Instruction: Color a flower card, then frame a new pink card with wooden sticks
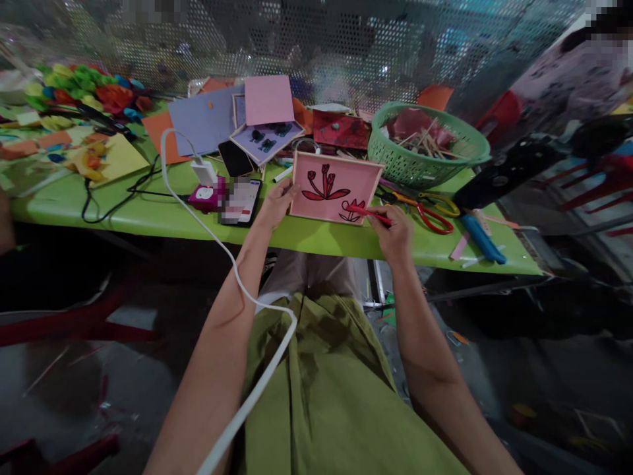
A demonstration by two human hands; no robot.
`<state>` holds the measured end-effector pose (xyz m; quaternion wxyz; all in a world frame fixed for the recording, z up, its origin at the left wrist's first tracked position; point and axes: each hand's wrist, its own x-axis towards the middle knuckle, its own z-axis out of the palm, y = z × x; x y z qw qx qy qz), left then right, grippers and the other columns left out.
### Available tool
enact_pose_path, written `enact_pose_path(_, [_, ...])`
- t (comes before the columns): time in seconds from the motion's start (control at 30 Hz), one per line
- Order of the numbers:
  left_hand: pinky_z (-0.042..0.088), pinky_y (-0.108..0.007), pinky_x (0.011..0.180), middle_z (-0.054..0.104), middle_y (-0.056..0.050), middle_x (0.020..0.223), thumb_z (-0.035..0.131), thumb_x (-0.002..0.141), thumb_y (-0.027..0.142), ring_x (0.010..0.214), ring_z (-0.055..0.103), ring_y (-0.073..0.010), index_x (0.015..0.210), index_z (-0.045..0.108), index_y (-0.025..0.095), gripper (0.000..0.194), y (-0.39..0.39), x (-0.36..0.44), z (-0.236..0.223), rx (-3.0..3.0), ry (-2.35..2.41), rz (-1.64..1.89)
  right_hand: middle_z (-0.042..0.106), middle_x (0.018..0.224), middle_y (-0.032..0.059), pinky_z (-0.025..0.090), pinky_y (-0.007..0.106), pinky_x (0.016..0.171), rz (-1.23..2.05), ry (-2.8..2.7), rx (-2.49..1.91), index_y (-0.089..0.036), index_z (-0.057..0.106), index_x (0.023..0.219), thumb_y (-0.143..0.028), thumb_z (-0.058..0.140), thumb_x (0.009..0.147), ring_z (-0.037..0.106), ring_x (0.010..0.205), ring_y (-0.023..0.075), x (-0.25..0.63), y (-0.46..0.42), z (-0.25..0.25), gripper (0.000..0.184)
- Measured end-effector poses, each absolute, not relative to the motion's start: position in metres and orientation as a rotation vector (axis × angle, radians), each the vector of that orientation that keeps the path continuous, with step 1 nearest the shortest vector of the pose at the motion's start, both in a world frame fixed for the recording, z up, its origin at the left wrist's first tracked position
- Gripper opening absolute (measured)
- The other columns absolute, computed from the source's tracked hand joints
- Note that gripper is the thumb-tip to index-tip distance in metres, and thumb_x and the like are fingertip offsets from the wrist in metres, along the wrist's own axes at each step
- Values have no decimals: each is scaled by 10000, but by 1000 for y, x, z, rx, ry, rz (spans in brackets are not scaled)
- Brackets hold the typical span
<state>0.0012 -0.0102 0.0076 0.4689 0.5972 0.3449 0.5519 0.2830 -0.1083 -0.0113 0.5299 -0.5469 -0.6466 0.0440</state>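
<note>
A pink framed picture (pixel 311 165) with red flowers outlined in black is tilted up at the front of the green table (pixel 326 243). My left hand (pixel 277 203) grips its left edge, fingers closed on the frame. In my right hand (pixel 397 231) is a red pen (pixel 378 215), fingers wrapped round it. Its tip lies at the small flower on the lower right of the picture. That flower is partly red, with some petals only outlined. Left of my left hand lies a smartphone (pixel 242 201) with its screen lit.
A green basket (pixel 403 158) of sticks stands behind my right hand, with scissors (pixel 430 218) before it. A blue tool (pixel 482 239) lies further right. A white cable (pixel 222 244) runs from a charger (pixel 204 173) across my left forearm. Coloured paper and frames fill the back.
</note>
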Motion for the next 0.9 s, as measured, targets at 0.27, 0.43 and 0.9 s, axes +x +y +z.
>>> enact_pose_path(0.27, [338,-273,541,368,40,603,823,880,533,582,362,-113,645,509,211,507,-10,1,7,1482,859,1345,756,850,50,559,411,754,88,-1563,-1320,-268,778,910,-339,699,893,675,806,255,282,-109,-11,107])
enact_pose_path(0.43, [380,-282,575,360,32,610,821,872,563,607,402,-123,639,486,213,537,-11,0,8,1503,843,1347,761,849,47,563,423,774,126,-1587,-1290,-265,773,902,-316,691,882,700,819,260,282,-109,-11,99])
enact_pose_path(0.9, [317,-286,557,371,41,612,817,905,461,580,359,-114,652,517,209,467,-10,0,6,1455,864,1330,781,922,64,559,427,824,122,-1537,-1274,-259,773,950,-339,695,922,706,856,255,283,-109,-11,115])
